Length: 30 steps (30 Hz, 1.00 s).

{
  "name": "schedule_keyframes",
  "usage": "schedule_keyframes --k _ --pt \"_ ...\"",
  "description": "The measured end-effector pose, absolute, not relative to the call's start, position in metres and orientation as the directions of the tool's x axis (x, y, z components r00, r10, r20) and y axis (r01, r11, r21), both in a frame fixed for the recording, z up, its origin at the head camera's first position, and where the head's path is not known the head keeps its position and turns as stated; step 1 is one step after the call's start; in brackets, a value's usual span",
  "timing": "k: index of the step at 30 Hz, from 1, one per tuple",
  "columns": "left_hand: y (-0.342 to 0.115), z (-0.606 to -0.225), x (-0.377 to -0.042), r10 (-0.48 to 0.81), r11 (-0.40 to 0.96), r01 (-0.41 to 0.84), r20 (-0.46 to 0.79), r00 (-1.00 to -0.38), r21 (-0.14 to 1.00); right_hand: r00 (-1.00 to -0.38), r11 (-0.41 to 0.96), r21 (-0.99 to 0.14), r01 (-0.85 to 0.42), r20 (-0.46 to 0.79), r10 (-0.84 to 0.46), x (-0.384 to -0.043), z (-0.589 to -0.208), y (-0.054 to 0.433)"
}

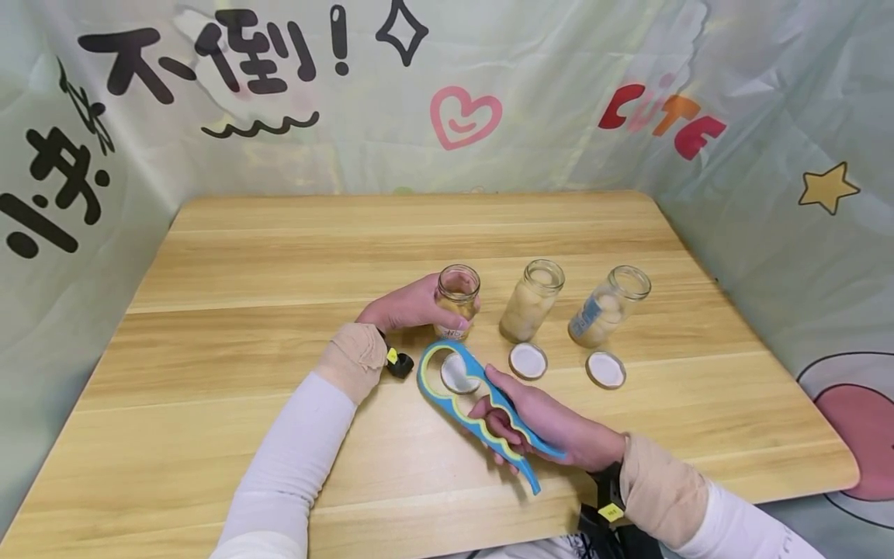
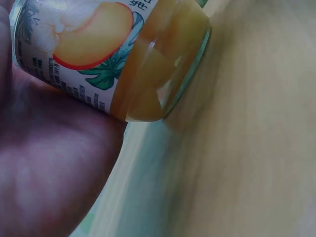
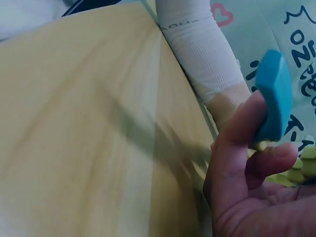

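A glass jar (image 1: 457, 287) with no lid on it is gripped round its side by my left hand (image 1: 412, 304). In the left wrist view that jar (image 2: 98, 44) shows a peach-picture label and pale orange fruit pieces inside. My right hand (image 1: 552, 419) holds a blue jar opener (image 1: 431, 396) with yellow scalloped inner edges, fingers curled round its handles. The opener's wide loop is in front of the gripped jar, and a white-lined lid (image 1: 457, 374) shows through it. One blue handle end (image 3: 276, 94) sticks up past the fingers in the right wrist view.
Two more lidless glass jars, a middle one (image 1: 524, 314) and a right one (image 1: 592, 322) with a blue label, stand right of the gripped jar. A lid (image 1: 528, 361) and another lid (image 1: 605, 370) lie before them on the wooden table (image 1: 279, 248). A printed curtain (image 1: 545, 70) surrounds the table.
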<state>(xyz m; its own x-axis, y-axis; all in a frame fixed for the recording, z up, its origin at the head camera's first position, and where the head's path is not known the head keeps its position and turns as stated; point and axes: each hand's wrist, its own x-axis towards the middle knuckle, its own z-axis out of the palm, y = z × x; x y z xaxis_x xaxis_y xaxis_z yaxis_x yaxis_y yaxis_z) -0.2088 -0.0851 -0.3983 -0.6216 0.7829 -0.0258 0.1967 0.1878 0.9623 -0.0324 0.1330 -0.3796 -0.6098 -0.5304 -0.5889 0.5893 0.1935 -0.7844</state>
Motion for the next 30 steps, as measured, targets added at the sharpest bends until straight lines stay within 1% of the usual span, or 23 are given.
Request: schedule_keyframes --k 7,12,14,21,30 --pt "-0.085 -0.397 -0.208 0.779 0.19 0.182 -0.036 -0.626 0.965 -0.648 0.342 -0.807 0.481 -0.59 -0.482 -0.025 -0.376 0.134" --pt "-0.086 -0.396 -0.207 0.772 0.226 0.179 -0.064 -0.633 0.958 -0.668 0.457 -0.795 0.399 -0.594 -0.448 -0.023 -0.372 0.138" --pt "-0.087 -0.396 -0.207 0.772 0.228 0.176 -0.069 -0.631 0.958 -0.671 0.481 -0.788 0.385 -0.597 -0.44 -0.022 -0.371 0.14" --pt "-0.087 -0.396 -0.208 0.77 0.227 0.165 -0.073 -0.634 0.96 -0.682 0.474 -0.787 0.395 -0.597 -0.422 -0.018 -0.367 0.152" --pt "-0.085 -0.398 -0.21 0.778 0.207 0.187 -0.045 -0.627 0.96 -0.704 0.432 -0.789 0.437 -0.599 -0.382 -0.012 -0.362 0.172"
